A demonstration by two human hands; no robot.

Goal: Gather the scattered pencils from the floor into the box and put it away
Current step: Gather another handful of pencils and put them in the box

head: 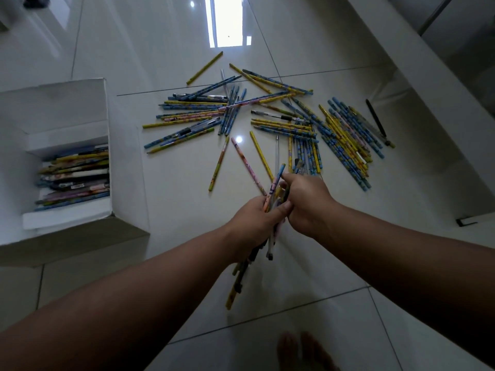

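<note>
Both bare forearms reach forward and inward from the lower corners, meeting near the middle of the view. The left hand (253, 220) is curled closed around a bundle of pencils (270, 207), thumb across the front, the bundle running up past the knuckles and down below the wrist. The right hand (308, 202) sits just beside it, touching, back of the hand up, its fingers (288, 180) pinched on the upper part of the same bundle. Bare toes show at the bottom edge
</note>
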